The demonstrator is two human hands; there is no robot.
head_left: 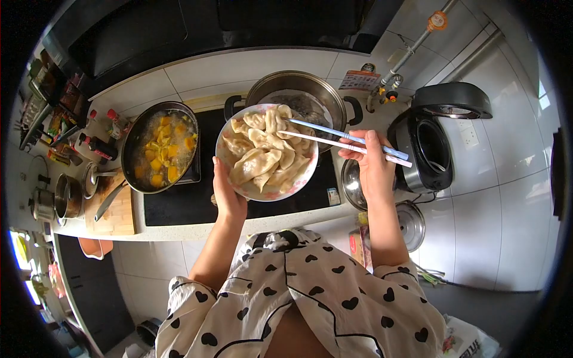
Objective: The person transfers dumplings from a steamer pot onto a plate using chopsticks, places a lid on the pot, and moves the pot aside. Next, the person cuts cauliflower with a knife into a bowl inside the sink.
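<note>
Head view, looking down over a stovetop. Left hand cups the near edge of a bowl from below, fingers curled shut round the rim, thumb on the outside. Bowl is heaped with dumplings and held up over the black stovetop, just in front of a steel pot, partly hiding the pot's mouth. Right hand is closed on a pair of chopsticks, fingers pinched at their back end; the tips reach left over the bowl's right side and touch the top dumplings. Pot sits at the back of the stovetop, black handles left and right, some dumplings dimly visible inside behind the bowl. Left of the bowl a dark pan holds broth with orange chunks, its handle running down-left over a cutting board. Past the board, small steel pots and sauce bottles crowd the counter's left end. Right of the right hand a rice cooker stands with lid flipped up, close to the wrist. A small steel bowl sits under the right forearm, half hidden by it; a lid lies lower right. Gas pipe runs up the tiled wall behind the pot. A heart-print top fills the bottom.
</note>
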